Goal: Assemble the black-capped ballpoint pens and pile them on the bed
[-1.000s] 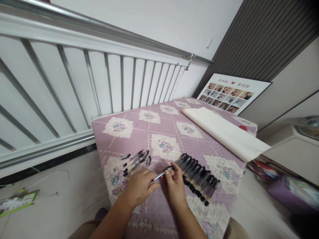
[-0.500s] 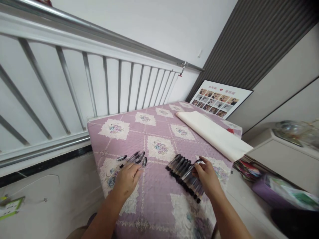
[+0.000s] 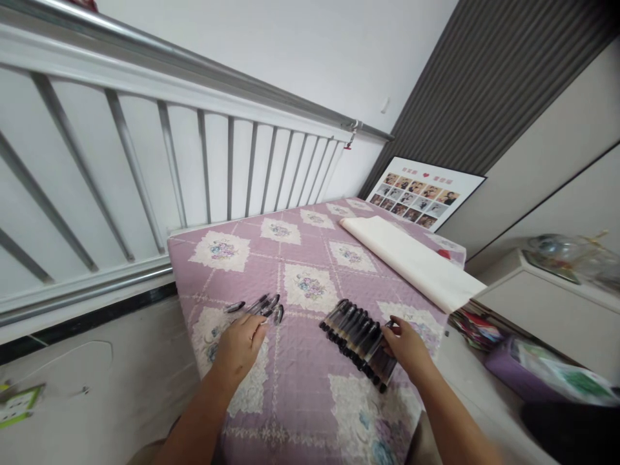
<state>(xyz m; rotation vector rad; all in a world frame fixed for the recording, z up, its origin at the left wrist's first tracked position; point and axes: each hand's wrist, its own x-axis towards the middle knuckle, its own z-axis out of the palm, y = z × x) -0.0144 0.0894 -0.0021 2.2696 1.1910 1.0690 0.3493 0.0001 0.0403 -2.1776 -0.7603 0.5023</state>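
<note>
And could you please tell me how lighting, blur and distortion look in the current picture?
Head view: soft light, a glint along the pipe; head view: the radiator stretches toward the left edge; head view: the purple container is blurred, the row of pens slightly soft.

Open cloth [image 3: 300, 368] between pens [image 3: 356, 332], radiator [image 3: 216, 168] beyond

Left hand [image 3: 241, 343], right hand [image 3: 405, 349] and 2 forearms [image 3: 449, 410] are bare.

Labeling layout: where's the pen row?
In the head view, the row of black-capped pens lies right of centre on the floral cloth, the right hand at its right end.
</note>
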